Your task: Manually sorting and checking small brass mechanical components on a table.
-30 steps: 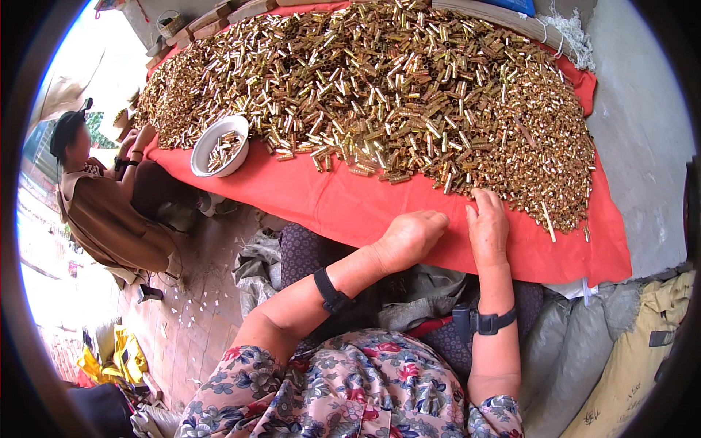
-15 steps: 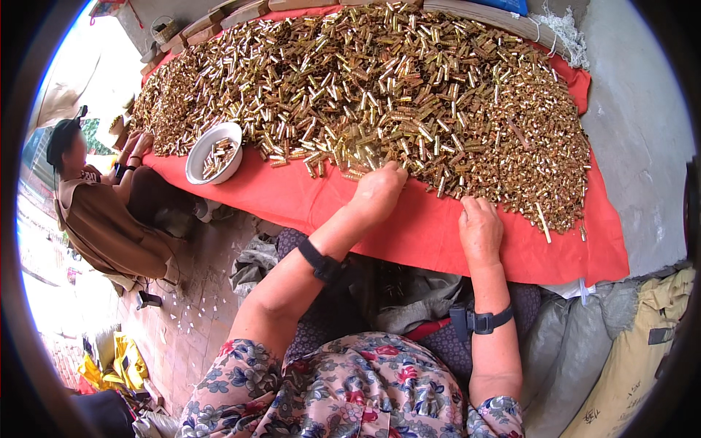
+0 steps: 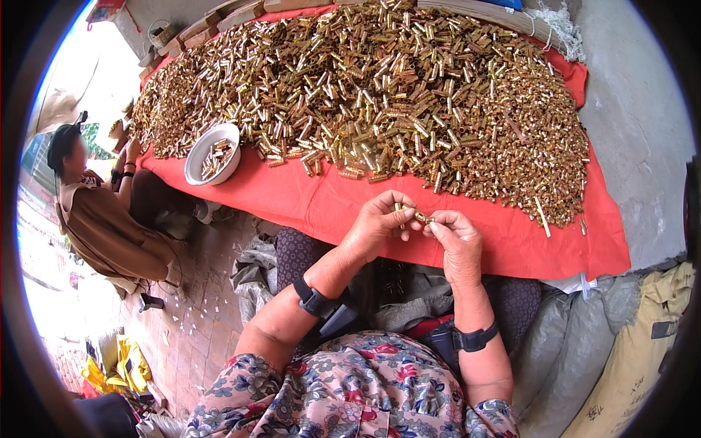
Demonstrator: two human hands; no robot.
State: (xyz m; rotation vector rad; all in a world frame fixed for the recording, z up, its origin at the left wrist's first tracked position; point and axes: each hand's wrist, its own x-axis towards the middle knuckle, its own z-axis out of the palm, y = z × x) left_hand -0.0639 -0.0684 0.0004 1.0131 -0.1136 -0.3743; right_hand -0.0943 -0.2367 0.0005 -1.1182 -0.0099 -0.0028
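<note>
My left hand point(image 3: 372, 228) is closed on a slim gold metal tube point(image 3: 399, 212), in front of the pile and over the red cloth point(image 3: 314, 208). Facing it, my right hand point(image 3: 460, 244) pinches a small gold metal fitting point(image 3: 423, 217). The fingertips of both hands meet around that fitting; whether it joins the tube is hidden. Beyond them spreads a large heap of gold metal tubes point(image 3: 343, 87). On the heap's right side lie many smaller gold metal fittings point(image 3: 533, 146).
A white bowl point(image 3: 191, 166) with several tubes stands on the cloth's left part. At the far left a person in brown point(image 3: 113, 226) crouches with hands at the heap. A pale stick point(image 3: 542, 217) lies by the small fittings. Grey sacks point(image 3: 558, 343) stand at right.
Both hands have drawn back from the heap's edge toward me and come together. A tube and a small fitting now show between the fingers.
</note>
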